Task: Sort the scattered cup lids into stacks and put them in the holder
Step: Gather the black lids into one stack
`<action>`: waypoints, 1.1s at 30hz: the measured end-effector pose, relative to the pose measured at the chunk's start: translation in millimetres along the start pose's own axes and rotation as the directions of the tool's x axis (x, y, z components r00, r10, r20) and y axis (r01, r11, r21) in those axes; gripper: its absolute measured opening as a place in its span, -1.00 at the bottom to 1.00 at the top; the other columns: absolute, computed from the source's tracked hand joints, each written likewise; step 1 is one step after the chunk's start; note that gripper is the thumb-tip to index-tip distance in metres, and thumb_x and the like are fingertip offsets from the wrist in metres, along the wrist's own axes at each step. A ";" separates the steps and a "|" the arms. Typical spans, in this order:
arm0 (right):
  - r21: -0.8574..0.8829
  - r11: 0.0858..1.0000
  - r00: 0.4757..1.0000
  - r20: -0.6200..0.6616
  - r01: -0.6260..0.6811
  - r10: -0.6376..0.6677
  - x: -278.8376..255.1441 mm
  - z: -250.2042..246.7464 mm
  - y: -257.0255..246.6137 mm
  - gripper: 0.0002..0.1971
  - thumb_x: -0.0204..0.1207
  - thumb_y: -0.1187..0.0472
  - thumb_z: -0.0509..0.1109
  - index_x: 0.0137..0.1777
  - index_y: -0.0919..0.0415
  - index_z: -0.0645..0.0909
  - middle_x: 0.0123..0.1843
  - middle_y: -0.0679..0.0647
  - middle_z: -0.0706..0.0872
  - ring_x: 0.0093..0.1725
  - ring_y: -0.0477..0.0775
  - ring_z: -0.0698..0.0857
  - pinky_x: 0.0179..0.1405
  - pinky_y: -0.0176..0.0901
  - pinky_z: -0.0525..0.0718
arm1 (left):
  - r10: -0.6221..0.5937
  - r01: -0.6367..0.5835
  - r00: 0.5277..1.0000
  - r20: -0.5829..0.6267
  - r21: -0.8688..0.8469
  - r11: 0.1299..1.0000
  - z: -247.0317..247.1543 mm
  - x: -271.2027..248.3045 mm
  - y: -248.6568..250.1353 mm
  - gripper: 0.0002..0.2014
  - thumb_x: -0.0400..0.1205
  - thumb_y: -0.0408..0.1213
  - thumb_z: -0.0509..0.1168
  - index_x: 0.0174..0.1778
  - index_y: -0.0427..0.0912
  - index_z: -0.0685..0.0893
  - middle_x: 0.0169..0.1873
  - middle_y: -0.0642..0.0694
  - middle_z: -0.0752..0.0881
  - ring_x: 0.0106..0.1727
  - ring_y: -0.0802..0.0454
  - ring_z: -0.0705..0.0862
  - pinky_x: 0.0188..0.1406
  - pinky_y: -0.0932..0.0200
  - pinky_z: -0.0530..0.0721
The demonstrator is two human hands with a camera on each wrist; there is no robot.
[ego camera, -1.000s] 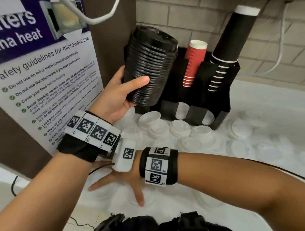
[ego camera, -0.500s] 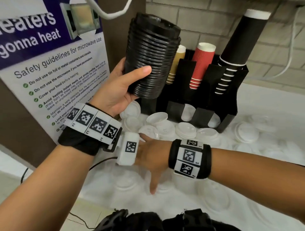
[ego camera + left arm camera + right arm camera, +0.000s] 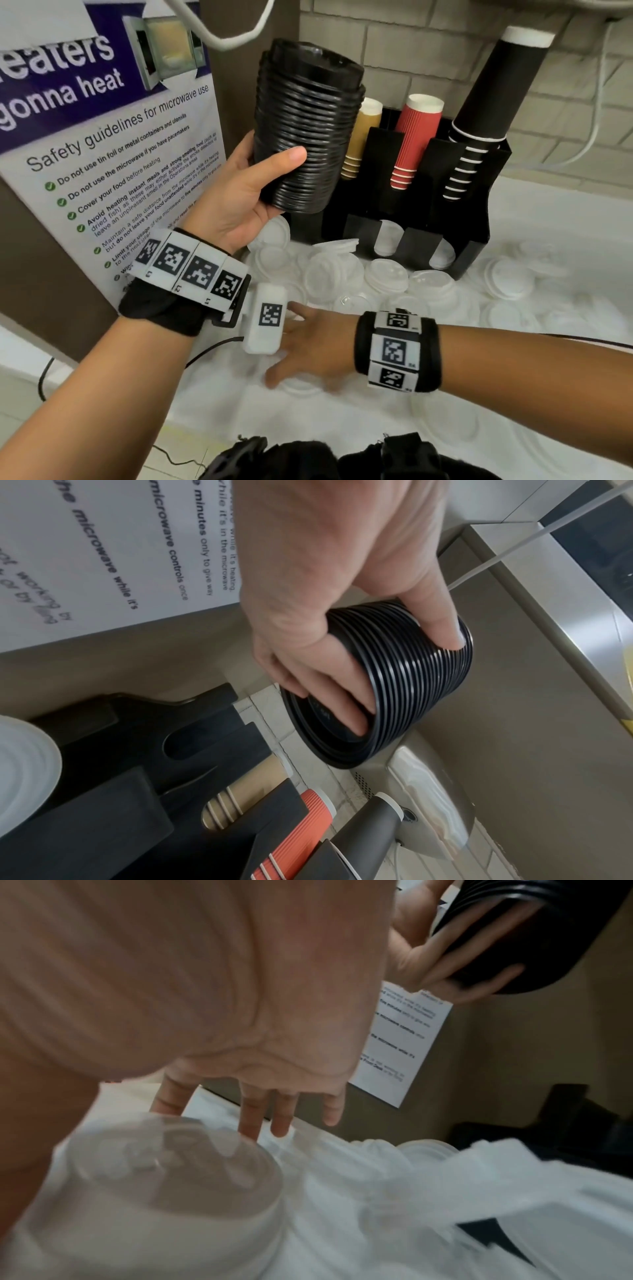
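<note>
My left hand point(image 3: 239, 192) grips a tall stack of black lids point(image 3: 305, 130), held up in front of the left end of the black holder point(image 3: 479, 212). The left wrist view shows the thumb on the black lids' ribbed side point(image 3: 411, 683) and the fingers of the left hand point(image 3: 342, 588) curled into the open end. Several white lids point(image 3: 387, 274) lie scattered on the white counter before the holder. My right hand point(image 3: 308, 346) hovers low over them, partly hidden by the left wrist camera. In the blurred right wrist view the right hand's point(image 3: 274, 1110) straight fingers reach a white lid point(image 3: 171, 1164).
Brown cups point(image 3: 363, 137), red cups point(image 3: 414, 140) and a tall black cup stack point(image 3: 486, 102) stand in the holder's upper slots. A microwave safety poster point(image 3: 102, 154) covers the wall at left. More white lids point(image 3: 507, 277) spread right of the holder. Black fabric point(image 3: 308, 459) lies at the near edge.
My right hand has drawn back to the right from under the left wrist, staying low over the white lids. The left hand keeps holding the black stack up.
</note>
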State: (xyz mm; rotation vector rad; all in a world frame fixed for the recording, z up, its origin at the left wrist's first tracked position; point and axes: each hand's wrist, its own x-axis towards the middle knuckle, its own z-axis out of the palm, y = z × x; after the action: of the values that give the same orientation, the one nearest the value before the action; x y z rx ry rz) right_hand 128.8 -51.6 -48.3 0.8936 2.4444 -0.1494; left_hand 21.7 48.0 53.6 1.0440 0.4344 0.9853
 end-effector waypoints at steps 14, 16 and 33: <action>-0.159 0.969 0.978 -0.115 -0.191 0.175 -30.1 8.4 20.0 -0.35 0.46 -0.12 0.43 0.53 -0.05 0.33 0.52 0.12 0.25 0.49 0.20 0.23 0.36 0.12 0.26 | -0.006 0.007 0.998 -0.069 0.027 1.000 -8.8 -9.5 -18.0 -0.31 0.43 -0.35 0.40 0.54 -0.24 0.43 0.27 -0.15 0.71 0.24 -0.07 0.75 0.04 0.01 0.79; -0.090 0.979 0.969 -0.184 -0.182 0.163 -22.2 2.2 15.4 -0.44 0.53 -0.14 0.34 0.53 -0.09 0.38 0.48 0.12 0.32 0.41 0.19 0.29 0.26 0.10 0.29 | -0.004 0.006 0.997 -0.074 0.025 1.000 -9.3 -10.3 -20.6 -0.32 0.43 -0.35 0.40 0.53 -0.22 0.45 0.27 -0.14 0.71 0.24 -0.06 0.75 0.02 0.03 0.78; -0.020 0.942 0.906 -0.282 -0.334 0.316 40.5 -4.5 39.2 -0.42 0.60 -0.25 0.17 0.61 -0.34 0.14 0.55 0.08 0.15 0.48 0.23 0.17 0.39 0.20 0.21 | 0.008 -0.004 0.995 -0.098 0.038 0.999 -17.2 -16.6 -21.8 -0.41 0.40 -0.33 0.44 0.39 -0.11 0.53 0.16 -0.05 0.78 0.21 -0.02 0.77 -0.03 0.07 0.78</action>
State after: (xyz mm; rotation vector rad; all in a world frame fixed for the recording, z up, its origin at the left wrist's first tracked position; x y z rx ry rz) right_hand 125.4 3.0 -62.4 1.3538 2.4833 0.1903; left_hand 11.0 39.7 24.3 1.0345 0.5331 1.0404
